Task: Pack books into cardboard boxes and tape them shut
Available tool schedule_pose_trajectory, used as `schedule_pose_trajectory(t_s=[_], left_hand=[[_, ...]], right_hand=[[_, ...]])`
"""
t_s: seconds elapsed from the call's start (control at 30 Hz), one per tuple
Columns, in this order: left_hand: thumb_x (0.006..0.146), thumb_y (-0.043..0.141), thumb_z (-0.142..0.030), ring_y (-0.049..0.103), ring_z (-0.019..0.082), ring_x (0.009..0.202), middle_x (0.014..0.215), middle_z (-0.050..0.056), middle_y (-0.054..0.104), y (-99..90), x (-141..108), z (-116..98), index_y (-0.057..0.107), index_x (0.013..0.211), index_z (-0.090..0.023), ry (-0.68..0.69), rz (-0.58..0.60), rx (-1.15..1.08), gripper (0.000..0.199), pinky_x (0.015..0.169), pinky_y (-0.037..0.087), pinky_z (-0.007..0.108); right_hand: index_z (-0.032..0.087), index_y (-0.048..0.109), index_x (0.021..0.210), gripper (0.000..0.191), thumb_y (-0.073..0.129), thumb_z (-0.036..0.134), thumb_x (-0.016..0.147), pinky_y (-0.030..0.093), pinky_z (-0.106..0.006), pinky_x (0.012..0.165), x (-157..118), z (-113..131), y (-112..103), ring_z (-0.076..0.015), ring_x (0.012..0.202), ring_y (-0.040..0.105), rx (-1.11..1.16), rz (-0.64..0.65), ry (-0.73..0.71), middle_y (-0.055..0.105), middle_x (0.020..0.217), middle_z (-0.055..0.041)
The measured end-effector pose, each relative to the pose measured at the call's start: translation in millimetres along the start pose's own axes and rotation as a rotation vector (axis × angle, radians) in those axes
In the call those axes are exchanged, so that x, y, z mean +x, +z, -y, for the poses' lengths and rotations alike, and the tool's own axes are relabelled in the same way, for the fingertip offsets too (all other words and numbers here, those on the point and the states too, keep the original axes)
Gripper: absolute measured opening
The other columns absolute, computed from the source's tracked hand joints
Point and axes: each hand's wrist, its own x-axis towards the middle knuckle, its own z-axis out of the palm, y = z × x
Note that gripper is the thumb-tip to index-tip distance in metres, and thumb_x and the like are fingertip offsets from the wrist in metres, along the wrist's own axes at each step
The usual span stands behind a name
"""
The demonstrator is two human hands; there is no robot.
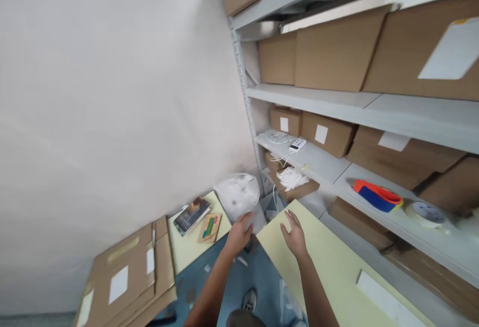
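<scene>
My left hand [239, 233] is held out in the air with its fingers apart and holds nothing. It is between the small pale yellow table [183, 254] and the larger yellow table [325, 252]. Over the far left end of the larger table, my right hand [294, 234] is spread and also holds nothing. On the small table lie a dark-covered book [192, 214] and a wooden board with green and pink pieces [209, 227]. Behind my left hand stands a white plastic bag [239, 194].
Grey shelves [318, 155] on the right hold cardboard boxes, white cables [280, 138], red and blue bands [377, 197] and a tape roll [425, 214]. Flattened cardboard [130, 267] leans at lower left. A white strip [385, 297] lies on the larger table. Scraps litter the blue floor.
</scene>
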Motion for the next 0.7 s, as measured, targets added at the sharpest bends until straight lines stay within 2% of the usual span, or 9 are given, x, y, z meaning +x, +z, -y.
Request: schedule_pose_trajectory(t_s=[0.13,0.23,0.33,0.43,0.53,0.7], left_hand=[[0.101,0.053,-0.025,0.061,0.027,0.139,0.147,0.011,0.067,-31.5,-24.5,45.2,0.065,0.146,-0.025,-0.057,-0.077,0.021,0.047,0.120,0.048,0.050],[0.102,0.052,-0.026,0.059,0.028,0.140,0.148,0.011,0.067,-52.6,-42.8,90.9,0.064,0.147,-0.025,-0.081,-0.121,0.018,0.046,0.122,0.045,0.054],[0.101,0.054,-0.026,0.056,0.029,0.144,0.149,0.011,0.066,-77.2,-56.4,140.9,0.063,0.148,-0.025,-0.100,-0.164,0.004,0.048,0.124,0.043,0.055],[0.101,0.054,-0.027,0.058,0.028,0.142,0.147,0.012,0.067,-109.6,-63.0,192.6,0.064,0.147,-0.024,-0.117,-0.201,-0.025,0.047,0.121,0.047,0.053],[0.102,0.054,-0.028,0.060,0.027,0.139,0.145,0.013,0.068,-146.4,-63.0,246.6,0.065,0.144,-0.023,-0.121,-0.216,-0.071,0.044,0.121,0.047,0.050],[0.100,0.055,-0.023,0.059,0.029,0.139,0.146,0.013,0.067,-196.5,-56.0,336.6,0.066,0.144,-0.022,-0.178,-0.208,-0.179,0.045,0.122,0.044,0.052]], right_hand=[[0.019,0.065,0.147,0.051,0.047,0.041,0.105,0.046,-0.053,0.123,-1.9,29.3,37.1,-0.0316,0.148,0.053,-0.013,0.097,-0.031,0.059,0.155,-0.0157],[0.020,0.064,0.149,0.052,0.046,0.041,0.105,0.046,-0.053,0.122,-0.4,49.6,69.5,-0.0312,0.147,0.053,-0.051,0.132,-0.041,0.059,0.156,-0.0152],[0.021,0.061,0.151,0.053,0.046,0.040,0.104,0.045,-0.053,0.123,4.4,71.1,111.4,-0.0310,0.148,0.052,-0.084,0.135,-0.059,0.058,0.157,-0.0148],[0.020,0.060,0.152,0.056,0.048,0.039,0.102,0.045,-0.052,0.123,10.1,95.9,165.7,-0.0313,0.147,0.053,-0.117,0.139,-0.070,0.057,0.158,-0.0152],[0.017,0.061,0.151,0.056,0.050,0.039,0.100,0.045,-0.052,0.123,13.1,122.9,230.6,-0.0318,0.147,0.053,-0.152,0.165,-0.086,0.056,0.158,-0.0169],[0.016,0.059,0.152,0.058,0.049,0.036,0.099,0.040,-0.052,0.127,10.0,167.0,341.7,-0.0305,0.151,0.048,-0.200,0.328,-0.071,0.051,0.163,-0.0160]])
